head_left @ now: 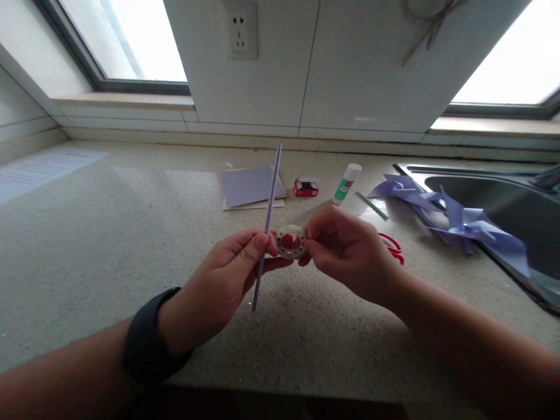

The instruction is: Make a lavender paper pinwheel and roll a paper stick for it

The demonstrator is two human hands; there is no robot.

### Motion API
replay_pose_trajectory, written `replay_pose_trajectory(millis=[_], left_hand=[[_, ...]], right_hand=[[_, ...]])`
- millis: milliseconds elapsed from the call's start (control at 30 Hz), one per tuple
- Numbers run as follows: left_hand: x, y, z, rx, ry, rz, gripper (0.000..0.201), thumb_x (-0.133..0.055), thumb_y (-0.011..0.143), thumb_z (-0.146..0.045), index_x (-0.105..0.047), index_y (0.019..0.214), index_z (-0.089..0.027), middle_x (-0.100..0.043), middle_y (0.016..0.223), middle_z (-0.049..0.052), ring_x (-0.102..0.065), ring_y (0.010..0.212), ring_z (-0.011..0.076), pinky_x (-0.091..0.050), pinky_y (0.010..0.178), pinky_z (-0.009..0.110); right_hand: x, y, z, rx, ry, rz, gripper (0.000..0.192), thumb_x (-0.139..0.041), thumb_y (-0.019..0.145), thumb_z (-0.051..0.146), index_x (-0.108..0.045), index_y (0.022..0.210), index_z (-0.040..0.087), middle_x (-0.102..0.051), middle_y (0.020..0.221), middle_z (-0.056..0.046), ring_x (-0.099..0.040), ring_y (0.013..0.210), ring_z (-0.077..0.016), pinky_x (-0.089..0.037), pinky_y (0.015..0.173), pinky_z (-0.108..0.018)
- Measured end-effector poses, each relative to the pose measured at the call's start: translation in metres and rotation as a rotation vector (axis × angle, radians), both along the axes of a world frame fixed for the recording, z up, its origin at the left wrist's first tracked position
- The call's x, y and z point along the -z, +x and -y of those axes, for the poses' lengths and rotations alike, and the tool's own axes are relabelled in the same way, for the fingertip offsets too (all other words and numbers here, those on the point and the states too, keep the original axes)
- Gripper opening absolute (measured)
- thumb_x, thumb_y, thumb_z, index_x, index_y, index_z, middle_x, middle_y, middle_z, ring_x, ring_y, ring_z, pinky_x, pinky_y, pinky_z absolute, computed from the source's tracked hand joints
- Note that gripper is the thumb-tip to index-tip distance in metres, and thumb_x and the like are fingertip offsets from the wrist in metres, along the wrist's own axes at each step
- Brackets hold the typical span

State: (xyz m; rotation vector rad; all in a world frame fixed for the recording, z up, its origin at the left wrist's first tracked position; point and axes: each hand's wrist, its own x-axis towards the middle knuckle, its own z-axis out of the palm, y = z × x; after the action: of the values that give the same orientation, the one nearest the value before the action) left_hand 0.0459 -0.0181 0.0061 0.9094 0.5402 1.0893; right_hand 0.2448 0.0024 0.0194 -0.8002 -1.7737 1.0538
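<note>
My left hand (236, 262) pinches a thin purple paper stick (272, 195) between thumb and fingers, and the stick stands nearly upright, leaning a little to the right. Just right of it, a small roll of clear tape (291, 244) with a red and white core is held up between both hands. The thumb and fingers of my right hand (345, 248) are closed on the roll's right edge. Fingers of the left hand touch its left side. Any loose tape end is too small to make out.
Behind the hands lie a stack of purple paper (249, 185), a small red box (306, 187), an upright glue stick (347, 184) and a green stick (371, 205). Red-handled scissors (396, 248) are partly hidden by my right hand. Purple paper pinwheels (464, 224) overlap the sink's edge (411, 169).
</note>
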Motion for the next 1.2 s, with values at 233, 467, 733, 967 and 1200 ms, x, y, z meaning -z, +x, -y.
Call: replay_pose_trajectory(millis=[233,467,733,967,1200], left_hand=[[0.002,-0.003,-0.003,-0.044,-0.061,-0.037,0.028,-0.059,0.101,-0.027,-0.072,0.08,-0.014,-0.075,0.11,0.005,-0.072,0.104,0.0186,-0.056,0.103,0.035],[0.003,-0.004,-0.007,-0.032,-0.139,-0.172,0.024,-0.074,0.09,-0.037,-0.072,0.084,-0.014,-0.07,0.083,0.002,-0.069,0.072,0.0129,-0.059,0.073,0.023],[0.005,-0.005,-0.006,0.074,-0.218,-0.255,0.021,-0.067,0.093,-0.033,-0.071,0.085,-0.014,-0.07,0.081,0.002,-0.064,0.065,0.0094,-0.053,0.062,0.017],[0.004,-0.004,-0.004,0.077,-0.258,-0.281,0.021,-0.067,0.093,-0.032,-0.07,0.082,-0.015,-0.069,0.076,0.002,-0.065,0.065,0.0111,-0.052,0.065,0.019],[0.008,-0.003,-0.001,0.089,-0.279,-0.301,0.019,-0.066,0.095,-0.032,-0.071,0.086,-0.016,-0.073,0.082,0.003,-0.069,0.071,0.0124,-0.052,0.068,0.02]], right_hand=[[0.006,0.001,-0.004,0.027,-0.042,-0.001,0.01,-0.063,0.087,0.013,-0.056,0.091,0.019,-0.061,0.074,0.003,-0.063,0.062,-0.0097,-0.051,0.056,-0.022],[0.01,0.004,-0.005,-0.098,-0.108,0.064,0.007,-0.051,0.099,0.022,-0.055,0.105,0.021,-0.065,0.075,0.002,-0.068,0.066,-0.0121,-0.055,0.061,-0.024],[-0.004,0.013,0.0,-0.164,0.297,0.575,0.028,-0.055,0.084,0.008,-0.064,0.107,0.019,-0.057,0.069,0.005,-0.05,0.059,-0.0081,-0.039,0.059,-0.022],[-0.011,0.014,0.002,-0.305,0.194,0.709,0.025,-0.05,0.087,0.011,-0.064,0.105,0.018,-0.057,0.07,0.004,-0.046,0.057,-0.0087,-0.032,0.058,-0.023],[-0.012,0.008,0.003,-0.325,0.116,0.788,0.01,-0.05,0.085,0.017,-0.048,0.076,0.02,-0.043,0.062,0.006,-0.04,0.056,-0.0082,-0.028,0.057,-0.025]])
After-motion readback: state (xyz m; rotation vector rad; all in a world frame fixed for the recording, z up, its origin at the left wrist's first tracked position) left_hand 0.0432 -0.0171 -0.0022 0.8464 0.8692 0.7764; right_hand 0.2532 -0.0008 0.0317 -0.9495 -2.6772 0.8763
